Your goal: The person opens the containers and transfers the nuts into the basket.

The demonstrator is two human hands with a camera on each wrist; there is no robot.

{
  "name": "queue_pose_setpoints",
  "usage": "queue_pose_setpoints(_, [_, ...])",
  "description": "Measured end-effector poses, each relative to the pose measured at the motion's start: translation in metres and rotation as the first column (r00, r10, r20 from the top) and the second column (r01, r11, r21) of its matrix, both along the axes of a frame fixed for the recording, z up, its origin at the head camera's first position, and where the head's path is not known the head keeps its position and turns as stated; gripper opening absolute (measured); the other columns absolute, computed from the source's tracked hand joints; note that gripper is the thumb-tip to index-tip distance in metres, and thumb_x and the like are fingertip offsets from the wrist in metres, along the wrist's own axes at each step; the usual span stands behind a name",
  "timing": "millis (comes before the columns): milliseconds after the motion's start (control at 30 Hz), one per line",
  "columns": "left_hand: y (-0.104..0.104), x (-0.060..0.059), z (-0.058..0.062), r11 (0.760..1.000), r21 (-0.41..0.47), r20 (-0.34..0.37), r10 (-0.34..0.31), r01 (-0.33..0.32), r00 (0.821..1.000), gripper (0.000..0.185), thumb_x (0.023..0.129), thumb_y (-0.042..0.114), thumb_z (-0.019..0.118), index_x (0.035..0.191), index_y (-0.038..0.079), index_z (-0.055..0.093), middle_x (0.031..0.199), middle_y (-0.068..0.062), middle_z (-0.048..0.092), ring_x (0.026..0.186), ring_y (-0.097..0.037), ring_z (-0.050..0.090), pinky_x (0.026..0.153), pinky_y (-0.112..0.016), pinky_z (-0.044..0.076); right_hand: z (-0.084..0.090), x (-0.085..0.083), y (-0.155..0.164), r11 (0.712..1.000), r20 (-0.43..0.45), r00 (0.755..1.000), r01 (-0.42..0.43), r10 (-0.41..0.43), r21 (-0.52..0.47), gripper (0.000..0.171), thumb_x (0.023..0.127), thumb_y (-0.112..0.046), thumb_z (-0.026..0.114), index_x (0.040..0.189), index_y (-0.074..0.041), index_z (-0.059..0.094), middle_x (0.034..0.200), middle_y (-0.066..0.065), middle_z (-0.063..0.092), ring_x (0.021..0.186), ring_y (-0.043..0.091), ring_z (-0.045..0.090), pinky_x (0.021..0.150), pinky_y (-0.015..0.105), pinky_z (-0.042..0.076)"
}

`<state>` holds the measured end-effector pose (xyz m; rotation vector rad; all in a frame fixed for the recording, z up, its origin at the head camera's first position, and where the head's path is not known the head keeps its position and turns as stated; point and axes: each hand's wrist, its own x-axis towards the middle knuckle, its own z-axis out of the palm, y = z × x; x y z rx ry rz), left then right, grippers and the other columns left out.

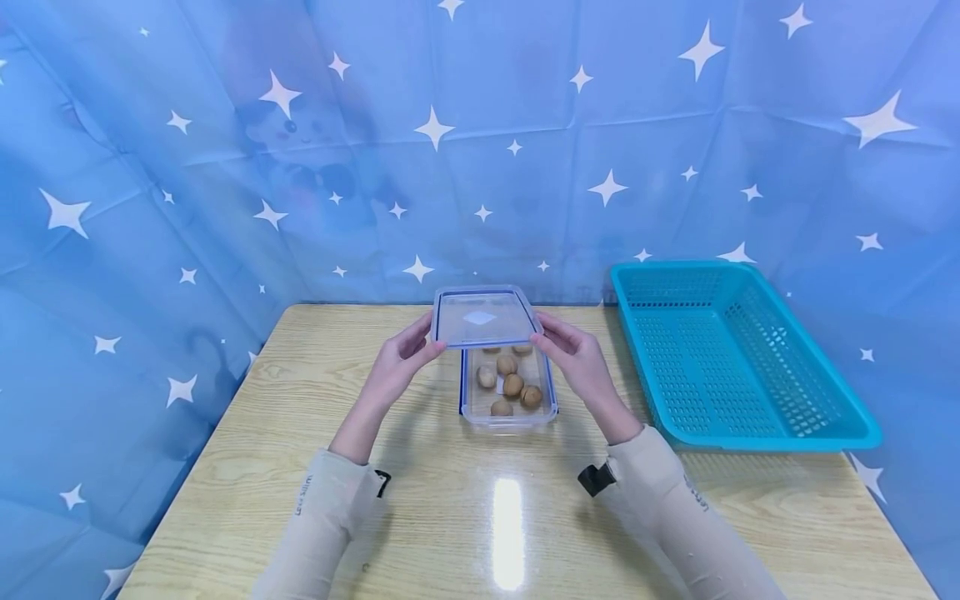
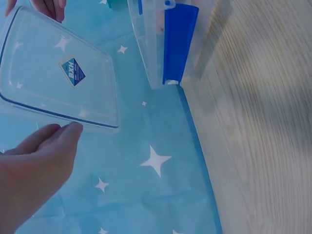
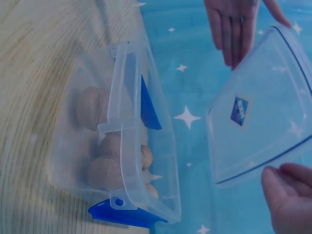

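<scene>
A clear plastic lid (image 1: pixel 483 332) with a blue seal line and a small label is held up above the far part of a clear food container (image 1: pixel 510 421). My left hand (image 1: pixel 395 367) pinches the lid's left edge, thumb at its near corner. On the opposite edge my right hand (image 1: pixel 579 362) grips in the same way. Several walnuts (image 1: pixel 513 385) lie inside the container, some partly hidden beneath the lid. In the right wrist view, the lid (image 3: pixel 258 117) is apart from the container (image 3: pixel 131 161), whose blue side latches (image 3: pixel 124 214) hang outward.
A turquoise perforated basket (image 1: pixel 765 442) stands to the right on the wooden table (image 1: pixel 300 417). Behind the table hangs a blue curtain (image 1: pixel 510 183) with white stars. A bright light reflection lies on the tabletop nearer the person.
</scene>
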<state>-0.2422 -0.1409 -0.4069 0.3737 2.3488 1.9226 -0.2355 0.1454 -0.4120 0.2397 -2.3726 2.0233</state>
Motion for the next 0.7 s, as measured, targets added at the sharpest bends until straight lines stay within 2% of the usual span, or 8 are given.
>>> queue_pose_setpoints(67, [-0.003,0.000,-0.001,1.000,0.018,-0.003,-0.021,0.021,1.000,0.066,0.098,0.024,0.063,0.155,0.008,0.033,0.163,-0.007,0.032,0.152,-0.027,0.028,0.126,-0.042,0.026,-0.001,-0.001,-0.001,1.000,-0.013,1.000,-0.022,0.022,-0.021,0.052,0.100,-0.020,0.062,0.146,-0.002,0.048,0.152,0.016,0.048,0.139,0.030,0.049,0.098,0.008,0.048])
queue_pose_setpoints(267, [-0.014,0.002,-0.003,0.996,0.050,-0.016,-0.078,0.079,0.997,0.073,0.096,0.015,0.066,0.157,0.006,0.028,0.165,-0.007,0.028,0.154,-0.022,0.025,0.127,-0.034,0.024,-0.002,0.000,-0.005,0.993,-0.035,0.996,-0.083,0.081,-0.078,0.055,0.097,-0.011,0.064,0.147,0.001,0.045,0.154,0.018,0.044,0.141,0.032,0.045,0.100,0.011,0.048])
queue_pose_setpoints(467, [-0.026,0.000,-0.007,0.991,0.052,-0.011,-0.120,0.120,0.993,0.078,0.094,0.012,0.068,0.158,0.005,0.024,0.166,-0.007,0.024,0.155,-0.021,0.022,0.128,-0.036,0.022,-0.005,0.001,-0.011,0.990,-0.068,0.992,-0.116,0.111,-0.081,0.056,0.095,-0.007,0.065,0.147,0.001,0.045,0.156,0.017,0.043,0.142,0.033,0.045,0.102,0.011,0.047])
queue_pose_setpoints(600, [-0.032,0.000,-0.008,0.991,0.041,-0.007,-0.127,0.127,0.992,0.079,0.093,0.011,0.069,0.158,0.006,0.024,0.167,-0.006,0.024,0.155,-0.022,0.022,0.126,-0.034,0.023,-0.007,0.001,-0.016,0.989,-0.078,0.990,-0.123,0.117,-0.078,0.057,0.094,-0.007,0.067,0.146,0.000,0.046,0.157,0.015,0.042,0.143,0.032,0.043,0.106,0.015,0.045])
queue_pose_setpoints(700, [-0.037,0.001,-0.008,0.991,0.034,-0.004,-0.127,0.127,0.992,0.080,0.093,0.009,0.069,0.158,0.005,0.023,0.167,-0.007,0.023,0.155,-0.022,0.022,0.125,-0.031,0.024,-0.009,0.002,-0.020,0.989,-0.075,0.990,-0.128,0.123,-0.068,0.057,0.094,-0.009,0.068,0.147,-0.002,0.047,0.158,0.012,0.041,0.144,0.029,0.044,0.110,0.024,0.043])
